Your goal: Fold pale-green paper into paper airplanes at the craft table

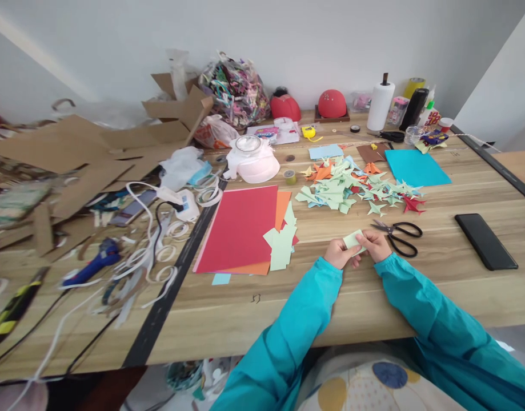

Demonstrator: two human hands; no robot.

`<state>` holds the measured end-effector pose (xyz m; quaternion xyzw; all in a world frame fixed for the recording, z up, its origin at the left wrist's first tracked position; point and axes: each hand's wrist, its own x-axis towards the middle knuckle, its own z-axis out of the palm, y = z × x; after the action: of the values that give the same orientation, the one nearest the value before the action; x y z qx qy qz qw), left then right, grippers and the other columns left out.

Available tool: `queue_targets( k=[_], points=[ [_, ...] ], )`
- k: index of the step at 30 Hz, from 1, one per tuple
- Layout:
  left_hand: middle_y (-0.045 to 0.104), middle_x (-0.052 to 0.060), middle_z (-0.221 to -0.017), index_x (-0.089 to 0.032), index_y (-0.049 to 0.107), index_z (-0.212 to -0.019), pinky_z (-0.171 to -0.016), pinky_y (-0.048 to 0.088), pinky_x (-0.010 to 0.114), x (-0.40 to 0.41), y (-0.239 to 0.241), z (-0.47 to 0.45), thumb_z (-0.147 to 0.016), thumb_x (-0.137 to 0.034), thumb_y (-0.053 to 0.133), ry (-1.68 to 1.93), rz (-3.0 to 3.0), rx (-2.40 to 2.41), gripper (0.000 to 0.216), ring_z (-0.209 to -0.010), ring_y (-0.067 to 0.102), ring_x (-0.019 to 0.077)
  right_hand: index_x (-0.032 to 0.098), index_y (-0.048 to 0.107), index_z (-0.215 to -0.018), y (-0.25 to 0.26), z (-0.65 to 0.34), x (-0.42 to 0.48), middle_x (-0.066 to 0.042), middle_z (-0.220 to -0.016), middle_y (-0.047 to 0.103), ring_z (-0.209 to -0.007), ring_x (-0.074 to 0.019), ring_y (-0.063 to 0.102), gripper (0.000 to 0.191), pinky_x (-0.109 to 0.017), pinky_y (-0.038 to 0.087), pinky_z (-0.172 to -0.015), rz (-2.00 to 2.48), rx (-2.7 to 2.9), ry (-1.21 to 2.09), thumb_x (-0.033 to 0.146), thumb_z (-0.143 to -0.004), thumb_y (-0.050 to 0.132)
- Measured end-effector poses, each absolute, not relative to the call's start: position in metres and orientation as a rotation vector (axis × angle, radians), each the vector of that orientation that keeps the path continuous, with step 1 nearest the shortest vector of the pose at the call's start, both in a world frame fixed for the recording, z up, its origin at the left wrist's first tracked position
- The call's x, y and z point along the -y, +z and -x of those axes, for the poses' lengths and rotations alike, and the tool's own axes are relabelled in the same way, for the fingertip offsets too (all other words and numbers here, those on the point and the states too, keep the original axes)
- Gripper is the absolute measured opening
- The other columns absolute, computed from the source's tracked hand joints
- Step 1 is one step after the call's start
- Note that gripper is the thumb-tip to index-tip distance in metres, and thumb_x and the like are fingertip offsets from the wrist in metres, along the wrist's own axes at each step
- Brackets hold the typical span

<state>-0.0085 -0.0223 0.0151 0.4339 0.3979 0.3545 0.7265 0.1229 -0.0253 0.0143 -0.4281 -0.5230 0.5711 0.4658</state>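
Observation:
A small piece of pale green paper [353, 238] is held between both hands above the wooden table. My left hand [338, 253] pinches its left side, and my right hand [376, 244] grips its right side with fingers closed. Black-handled scissors [403, 230] lie just right of my right hand, blades pointing left. Beyond the hands spreads a heap of folded paper pieces [337, 185] in green, orange, red and blue. Left of my left hand, pale green paper cut-outs [283, 245] overlap a stack of red paper sheets [247, 228].
A black phone [486, 241] lies at right, and a turquoise sheet [417, 168] behind it. A yellow tape measure [308, 133] and a white paper roll [380, 105] are at the back. Cables, a blue glue gun [95, 262] and cardboard [82, 142] crowd the left.

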Motion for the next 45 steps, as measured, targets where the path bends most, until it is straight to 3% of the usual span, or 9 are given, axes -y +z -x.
queue_targets(
  k=[6,15,24,31,35,45],
  points=[
    [0.060,0.003,-0.049,-0.008,0.060,-0.063,-0.042,0.045,0.025,0.022,0.015,0.008,-0.054,-0.040,0.076,0.781,-0.928,-0.842,0.037,-0.039,0.053,0.0116,0.018,0.045,-0.054,0.016,-0.119,0.026,0.003,-0.035,0.051,-0.032,-0.0115,0.050,0.044,-0.021,0.025,-0.031,1.025,1.270,1.470,0.056,-0.072,0.057],
    [0.053,-0.001,-0.041,-0.012,0.053,-0.053,-0.032,0.035,0.020,0.019,0.008,0.007,-0.057,-0.044,0.073,0.839,-1.057,-1.061,0.038,-0.031,0.046,0.0081,0.018,0.038,-0.041,0.006,-0.125,0.018,0.006,-0.034,0.036,-0.034,-0.0046,0.029,0.053,-0.022,0.021,-0.037,1.218,1.190,1.173,0.059,-0.065,0.062],
    [0.050,-0.002,-0.038,-0.013,0.051,-0.052,-0.032,0.031,0.018,0.020,0.012,0.009,-0.060,-0.051,0.068,0.820,-1.133,-1.017,0.043,-0.030,0.044,0.0062,0.018,0.040,-0.042,0.002,-0.127,0.017,0.005,-0.033,0.038,-0.033,-0.0054,0.031,0.052,-0.022,0.020,-0.035,1.214,1.181,1.224,0.060,-0.065,0.061],
    [0.056,0.001,-0.045,-0.011,0.057,-0.058,-0.036,0.038,0.020,0.022,0.012,0.008,-0.055,-0.057,0.069,0.816,-1.096,-0.919,0.047,-0.034,0.047,0.0073,0.015,0.058,-0.053,0.007,-0.132,0.018,0.001,-0.041,0.052,-0.034,-0.0084,0.041,0.045,-0.022,0.030,-0.032,1.170,1.246,1.372,0.059,-0.063,0.064],
    [0.062,0.006,-0.055,-0.009,0.060,-0.064,-0.043,0.045,0.024,0.022,0.012,0.008,-0.052,-0.057,0.070,0.821,-1.064,-0.857,0.051,-0.041,0.054,0.0108,0.016,0.057,-0.051,0.012,-0.131,0.020,0.001,-0.039,0.052,-0.033,-0.0085,0.041,0.044,-0.022,0.030,-0.032,1.123,1.300,1.436,0.057,-0.065,0.064],
    [0.063,0.005,-0.056,-0.010,0.060,-0.065,-0.046,0.044,0.025,0.020,0.008,0.009,-0.055,-0.056,0.070,0.835,-1.070,-0.808,0.048,-0.043,0.053,0.0106,0.015,0.056,-0.053,0.007,-0.130,0.018,0.001,-0.039,0.052,-0.032,-0.0067,0.038,0.045,-0.021,0.028,-0.033,1.074,1.271,1.501,0.057,-0.067,0.062]
  ],
)
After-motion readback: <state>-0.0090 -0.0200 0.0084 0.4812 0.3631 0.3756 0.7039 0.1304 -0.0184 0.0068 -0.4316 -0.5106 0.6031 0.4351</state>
